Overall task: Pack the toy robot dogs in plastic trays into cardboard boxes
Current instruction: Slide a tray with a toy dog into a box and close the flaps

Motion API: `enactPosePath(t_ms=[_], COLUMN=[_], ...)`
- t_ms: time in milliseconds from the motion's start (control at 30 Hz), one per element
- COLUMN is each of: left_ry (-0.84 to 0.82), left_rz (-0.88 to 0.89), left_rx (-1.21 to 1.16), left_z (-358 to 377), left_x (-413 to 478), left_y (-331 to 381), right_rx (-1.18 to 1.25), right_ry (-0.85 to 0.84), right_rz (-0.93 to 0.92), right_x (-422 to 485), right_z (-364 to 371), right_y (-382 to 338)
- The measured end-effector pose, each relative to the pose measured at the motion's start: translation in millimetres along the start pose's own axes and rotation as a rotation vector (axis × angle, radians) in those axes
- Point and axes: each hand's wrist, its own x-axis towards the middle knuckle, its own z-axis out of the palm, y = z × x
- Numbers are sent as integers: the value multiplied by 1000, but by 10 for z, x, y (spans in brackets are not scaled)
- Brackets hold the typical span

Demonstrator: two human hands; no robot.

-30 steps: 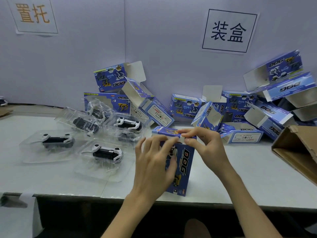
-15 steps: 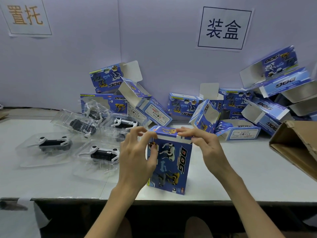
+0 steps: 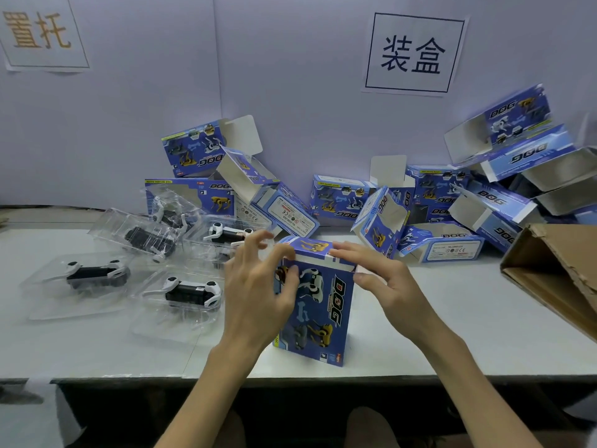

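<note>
A blue "DOG" cardboard box (image 3: 319,305) stands upright on the white table (image 3: 452,334), near its front edge. My left hand (image 3: 258,292) grips its left side, thumb on the printed front. My right hand (image 3: 384,279) lies flat with its fingers on the box's closed top flap. To the left lie several clear plastic trays, each holding a black-and-white toy robot dog: one at the far left (image 3: 93,274), one beside the box (image 3: 190,294), two behind (image 3: 148,236) (image 3: 226,234).
Several blue boxes with open flaps are heaped against the back wall: a left heap (image 3: 206,163) and a right heap (image 3: 504,176). A brown cardboard carton (image 3: 555,279) lies open at the right edge. Two paper signs hang on the wall.
The top flap has gone from partly raised to closed. My left hand slid from the box's front to its left side. My right hand flattened onto the flap.
</note>
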Motion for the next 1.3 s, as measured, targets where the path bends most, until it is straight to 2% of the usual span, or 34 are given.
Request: enactPosePath(t_ms=[133, 300, 367, 467, 567, 700, 767, 833, 900, 1067, 1300], left_ry=[-5, 35, 42, 15, -46, -23, 6, 31, 92, 195, 182], left_rz=[70, 30, -52, -290, -411, -428, -468, -513, -534, -543, -570], left_rx=[17, -87, -216, -439, -518, -335, -293, -280, -272, -290, -259], left_z=[73, 67, 54, 71, 218, 449, 531, 592, 634, 680, 691], left_x=[-39, -31, -4, 20, -95, -241, -251, -277, -314, -370, -394], left_y=[111, 45, -37, -53, 130, 467, 586, 699, 787, 823, 815], right_rx=[-98, -191, -178, -182, -296, -340, -453, -652, -745, -716, -811], right_ry=[-19, 93, 124, 184, 249, 103, 29, 18, 47, 112, -10], right_rz=[-21, -86, -99, -113, -171, -93, -55, -95, -171, -299, -301], right_x=[-17, -25, -21, -21, 66, 351, 477, 541, 540, 430, 487], right_z=[1, 40, 69, 105, 153, 171, 164, 185, 227, 300, 269], right_y=[6, 46, 58, 79, 47, -196, -309, -405, -448, -412, -469])
